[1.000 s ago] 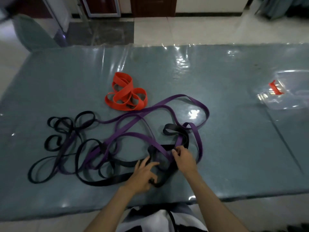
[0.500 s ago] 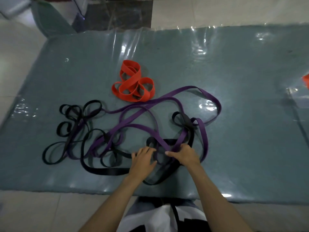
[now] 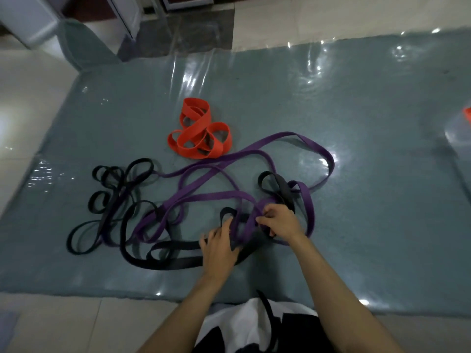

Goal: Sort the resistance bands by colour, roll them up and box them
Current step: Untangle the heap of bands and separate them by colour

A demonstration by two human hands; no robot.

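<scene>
A tangle of purple bands and black bands sprawls over the near half of the table. More thin black loops lie at its left end. An orange band pile sits apart, just behind the tangle. My left hand lies on the tangle's near right part, fingers stretched over a black loop and purple strands. My right hand is beside it, fingers curled, pinching a purple strand where it crosses a wide black band.
The table wears a teal cloth under shiny clear plastic. A clear plastic box with something orange in it shows at the right edge. Tiled floor and furniture legs lie beyond the far edge.
My right hand has shifted slightly forward and now pinches the purple strand. My left hand's fingers have stretched out over the bands. The view has swung left, pushing the box to the edge.
</scene>
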